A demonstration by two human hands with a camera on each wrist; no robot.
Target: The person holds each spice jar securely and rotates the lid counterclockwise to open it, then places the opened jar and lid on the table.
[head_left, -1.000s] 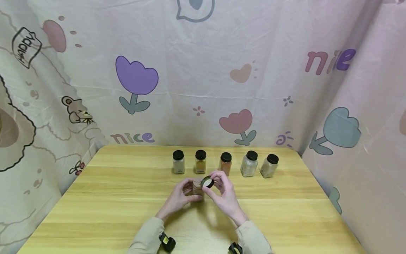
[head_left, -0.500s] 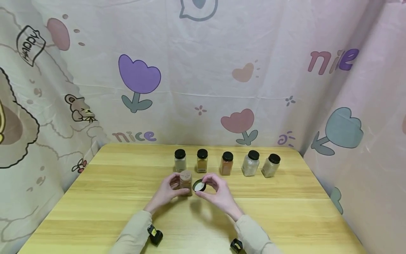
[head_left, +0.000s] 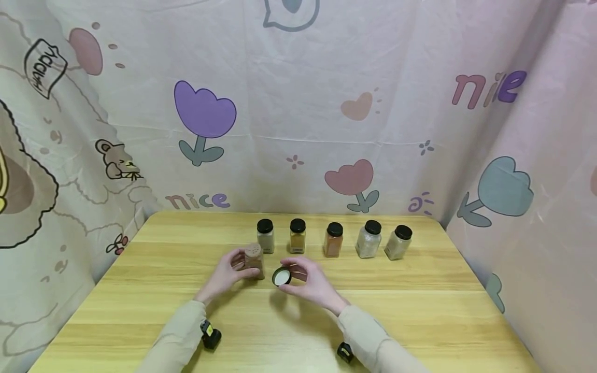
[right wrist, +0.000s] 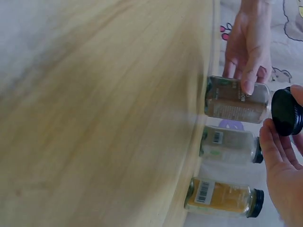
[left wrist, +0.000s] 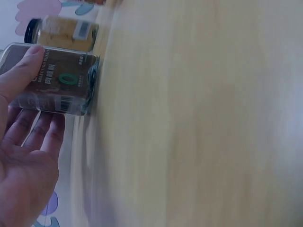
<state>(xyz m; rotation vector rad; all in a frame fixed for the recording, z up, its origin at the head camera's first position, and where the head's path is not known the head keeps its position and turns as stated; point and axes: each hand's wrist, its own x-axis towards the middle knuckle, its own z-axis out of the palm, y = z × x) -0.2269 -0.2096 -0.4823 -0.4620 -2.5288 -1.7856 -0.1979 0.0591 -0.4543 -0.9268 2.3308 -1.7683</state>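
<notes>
My left hand (head_left: pixel 227 272) grips a square glass spice jar (head_left: pixel 254 263) of brown powder, thumb on one side and fingers round the other. A pinkish-brown shaker top with holes shows on the uncapped jar in the head view. Its dark label (left wrist: pixel 52 78) with a green mark faces the left wrist camera. To the right, my right hand (head_left: pixel 313 283) pinches a round black lid (head_left: pixel 282 276) by its rim, white inner side turned toward the head camera. In the right wrist view the lid's black outside (right wrist: pixel 286 112) shows. Jar and lid are apart.
Along the back of the wooden table (head_left: pixel 140 290) stand several capped spice jars: a pale one (head_left: pixel 265 239), a yellow one (head_left: pixel 297 240), an orange one (head_left: pixel 333 243), a white one (head_left: pixel 368 242) and a greyish one (head_left: pixel 398 246). A patterned curtain (head_left: pixel 280 114) hangs behind.
The left hand has carried the brown jar leftward and away from the lid. The right hand, with the lid still pinched, has also moved left by a smaller amount.
</notes>
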